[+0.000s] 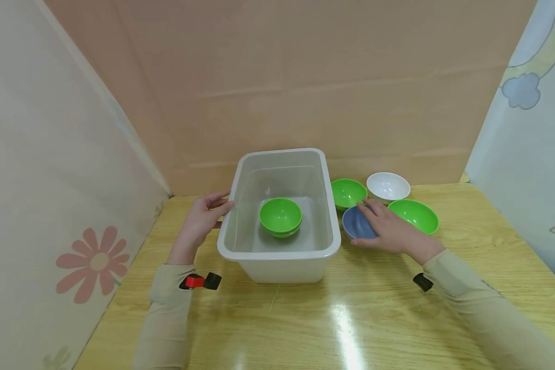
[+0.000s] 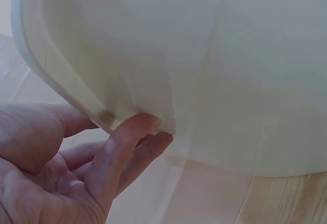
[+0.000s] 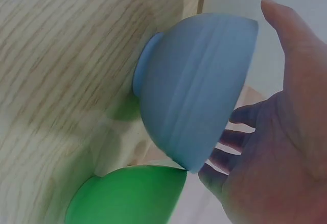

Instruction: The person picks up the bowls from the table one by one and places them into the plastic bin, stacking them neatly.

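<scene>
A translucent white plastic rectangular tub [image 1: 259, 259] stands on a glossy yellow wood-grain table [image 1: 374, 313], backed by a tan cardboard wall [image 1: 305, 77]. Inside the tub, mid-floor, sit stacked bright green plastic bowls [image 1: 280, 216]. The left hand [image 1: 202, 221] lies against the tub's left rim with fingers nearly straight, gripping nothing; the left wrist view alone shows its fingertips [image 2: 145, 123] tucked just under the rim's lip.

Just right of the tub, a small blue plastic bowl [image 1: 357, 223] rests on the table. The right hand [image 1: 388, 228] lies over it, fingers spread wide and relaxed. Only the right wrist view reveals the blue bowl's underside and foot ring [image 3: 194, 86], with the palm [image 3: 286, 147] beside the bowl and a green bowl's rim [image 3: 133, 196] touching it.

Right of the tub and behind the blue bowl stand a green plastic bowl [image 1: 348, 192], a white plastic bowl [image 1: 388, 186] and, farther right, another green bowl [image 1: 413, 215]. No writing is legible. Open tabletop lies in front of the tub.
</scene>
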